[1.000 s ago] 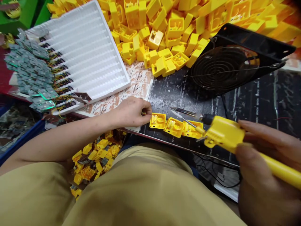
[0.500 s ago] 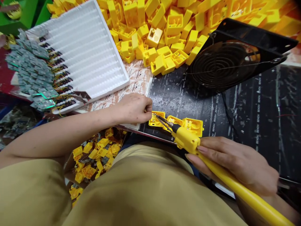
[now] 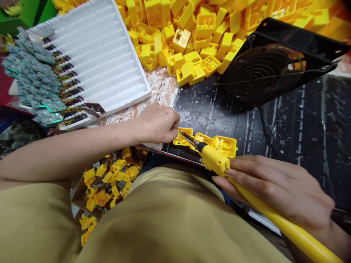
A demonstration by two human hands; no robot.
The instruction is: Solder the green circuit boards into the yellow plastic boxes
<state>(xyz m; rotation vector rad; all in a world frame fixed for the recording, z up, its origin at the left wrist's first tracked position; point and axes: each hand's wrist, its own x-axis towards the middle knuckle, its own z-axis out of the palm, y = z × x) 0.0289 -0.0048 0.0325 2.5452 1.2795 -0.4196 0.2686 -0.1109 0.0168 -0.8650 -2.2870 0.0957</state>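
My right hand (image 3: pixel 282 190) is wrapped round a yellow soldering iron (image 3: pixel 215 160) with a thin metal tip. The tip points left and reaches into the leftmost of three small yellow plastic housings (image 3: pixel 187 131). These lie open side up in a row at the bench's near edge; the middle housing (image 3: pixel 205 138) is partly behind the iron, and the right housing (image 3: pixel 227 147) shows its moulded inside. Beside the leftmost housing is my left hand (image 3: pixel 157 124), its fingers curled in a pinch. Whatever its fingertips hold is hidden.
Beyond the housings lies a heap of yellow housings (image 3: pixel 183 73). A black fan (image 3: pixel 255 78) stands at the right on the black bench mat (image 3: pixel 307 128). On the left, a white foam tray (image 3: pixel 109 65) carries green circuit boards (image 3: pixel 38 76) with wires. Below, a box holds more yellow parts (image 3: pixel 119 175).
The view has shifted slightly. Both hands stay almost in place, with the soldering iron's tip still at the leftmost housing. Nothing has visibly been picked up or let go.
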